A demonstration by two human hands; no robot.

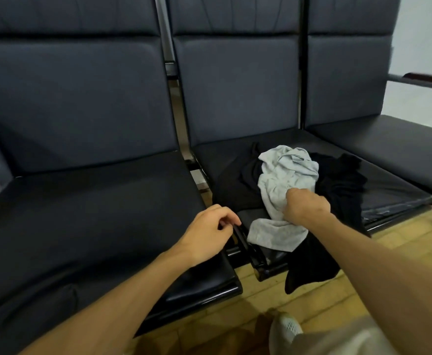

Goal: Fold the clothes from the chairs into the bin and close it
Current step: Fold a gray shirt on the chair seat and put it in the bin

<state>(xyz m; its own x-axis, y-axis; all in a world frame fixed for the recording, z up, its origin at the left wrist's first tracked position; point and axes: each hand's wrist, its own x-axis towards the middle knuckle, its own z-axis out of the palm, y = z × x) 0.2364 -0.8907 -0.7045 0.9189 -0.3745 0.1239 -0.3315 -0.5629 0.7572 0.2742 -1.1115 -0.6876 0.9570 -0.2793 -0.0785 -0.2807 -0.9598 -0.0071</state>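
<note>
A crumpled light grey garment (284, 175) lies on top of black clothes (337, 183) on the middle chair seat (394, 188). Part of the black cloth hangs over the seat's front edge toward the floor. My right hand (305, 207) grips the grey garment at its middle, fingers curled into the cloth. My left hand (208, 234) hovers over the gap between the left and middle seats, fingers loosely curled and holding nothing. No bin is in view.
Three dark padded chairs stand in a row; the left seat (94, 226) and the right seat (401, 147) hold nothing. A metal frame bar (255, 254) runs between the seats. Yellow tiled floor (401, 237) and my shoe (285, 329) lie below.
</note>
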